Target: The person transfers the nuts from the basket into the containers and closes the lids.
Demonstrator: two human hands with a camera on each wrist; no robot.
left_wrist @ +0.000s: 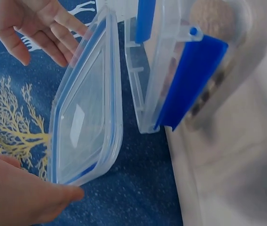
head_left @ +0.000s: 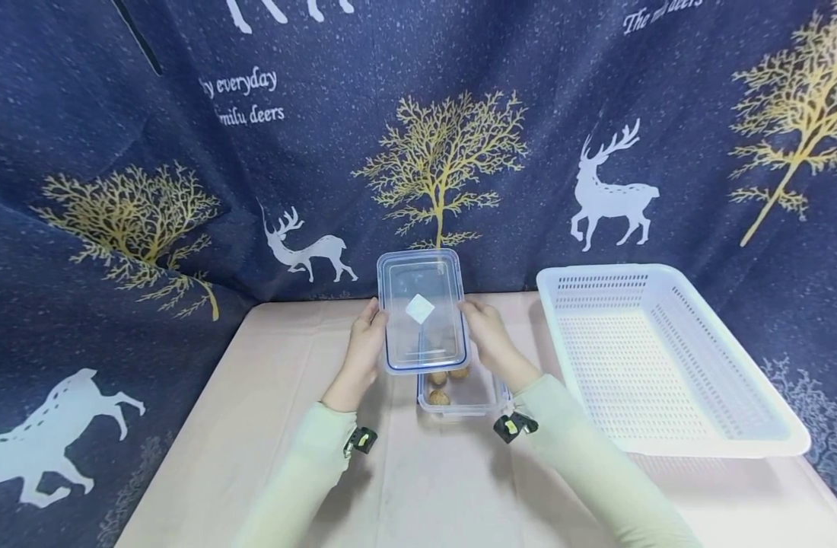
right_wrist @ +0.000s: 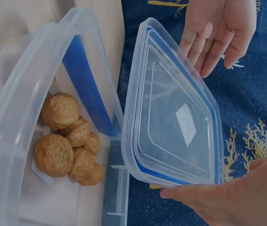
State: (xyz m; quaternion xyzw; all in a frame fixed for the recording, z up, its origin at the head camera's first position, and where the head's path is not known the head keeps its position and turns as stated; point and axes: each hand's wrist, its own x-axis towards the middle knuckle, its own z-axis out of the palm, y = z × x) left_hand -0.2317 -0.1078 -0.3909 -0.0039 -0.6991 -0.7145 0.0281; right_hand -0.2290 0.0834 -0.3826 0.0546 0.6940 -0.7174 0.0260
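Observation:
Both hands hold a clear plastic lid (head_left: 425, 266) by its two long sides. It has a blue seal line and a white diamond-shaped label. My left hand (head_left: 365, 339) grips the left edge and my right hand (head_left: 490, 335) the right one. Tilted up, the lid hangs above a clear food container (head_left: 463, 410), overlapping its far part in the head view. Inside the container lie several walnuts (right_wrist: 53, 155), gathered toward one side. A blue side clip (left_wrist: 190, 80) of the container shows in the left wrist view.
To the right stands a large white perforated basket (head_left: 791, 438), close to my right forearm. A pale cloth covers the table (head_left: 254, 365). Behind its far edge hangs a dark blue curtain (head_left: 501, 259) with deer and golden trees.

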